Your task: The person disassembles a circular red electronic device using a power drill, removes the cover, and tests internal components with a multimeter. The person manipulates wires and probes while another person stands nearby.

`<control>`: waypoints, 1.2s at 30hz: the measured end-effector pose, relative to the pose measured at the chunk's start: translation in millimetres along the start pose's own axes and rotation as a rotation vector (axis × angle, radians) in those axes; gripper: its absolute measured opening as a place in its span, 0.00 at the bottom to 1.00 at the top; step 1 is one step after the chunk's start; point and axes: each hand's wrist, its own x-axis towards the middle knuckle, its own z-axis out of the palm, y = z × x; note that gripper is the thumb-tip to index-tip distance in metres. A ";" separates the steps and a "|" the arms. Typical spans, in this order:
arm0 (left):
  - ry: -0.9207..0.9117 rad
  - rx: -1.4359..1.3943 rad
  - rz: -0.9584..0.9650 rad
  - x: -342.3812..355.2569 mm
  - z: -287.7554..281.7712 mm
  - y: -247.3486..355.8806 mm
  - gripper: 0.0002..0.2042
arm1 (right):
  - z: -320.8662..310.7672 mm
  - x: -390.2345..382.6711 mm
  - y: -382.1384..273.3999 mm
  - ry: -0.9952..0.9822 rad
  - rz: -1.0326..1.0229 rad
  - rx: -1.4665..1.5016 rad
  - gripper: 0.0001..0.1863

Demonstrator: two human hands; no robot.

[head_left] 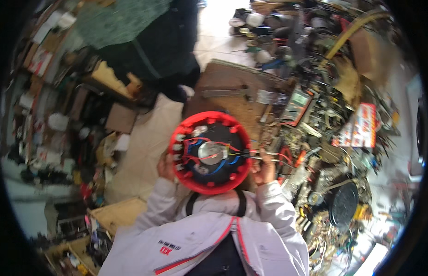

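Observation:
A round red appliance housing [179, 138], open side up, rests over my lap. Inside it is a black base with a silvery metal disc [211, 153] at the middle and red, blue and yellow wires around it. My left hand [165, 166] is closed on the housing's left side, its fingers partly hidden underneath. At the right rim, my right hand [265, 170] has its fingers closed around a thin silvery tool [260, 158], where wires leave the housing; the tool's exact kind is too small to make out.
Beyond the housing stands a brown wooden board [218, 83] with a flat metal bar [225, 92] on it. To the right, a multimeter [297, 106] lies among heaped parts and tools, with a black round lid [343, 204] nearer. Another person in dark clothes [163, 46] is at the far left.

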 end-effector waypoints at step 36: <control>-0.222 -0.298 -0.240 57.3 0.3 16.4 0.25 | 12.6 -2.2 -4.0 0.109 0.023 0.031 0.11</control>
